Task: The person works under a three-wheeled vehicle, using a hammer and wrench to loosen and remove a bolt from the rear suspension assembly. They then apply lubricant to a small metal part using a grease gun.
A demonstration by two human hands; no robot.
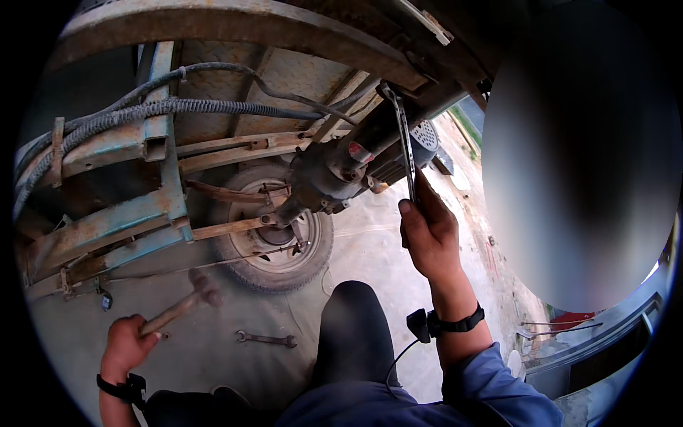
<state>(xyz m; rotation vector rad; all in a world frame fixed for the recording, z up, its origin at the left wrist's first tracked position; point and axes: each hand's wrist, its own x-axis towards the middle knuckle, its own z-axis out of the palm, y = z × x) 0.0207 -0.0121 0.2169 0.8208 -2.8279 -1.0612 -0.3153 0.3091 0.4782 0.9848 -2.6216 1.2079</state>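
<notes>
My right hand [430,238] is closed round the lower end of a long steel wrench [405,139], held nearly upright. The wrench's upper end meets the dark axle housing [377,128] under a rusty frame; what it sits on there is hard to make out. Low on the left, my left hand [124,341] grips the wooden handle of a hammer [205,287], its head slightly blurred and raised above the floor. A second, open-ended wrench [266,339] lies on the floor between my left hand and my knee.
A tyred wheel [274,274] stands beyond the axle. Rusty, partly blue frame beams [114,206] and corrugated hoses [192,107] cross the upper left. A curved rusty beam [235,25] spans the top. A large blurred shape [576,164] covers the right; a metal box [605,363] stands below it.
</notes>
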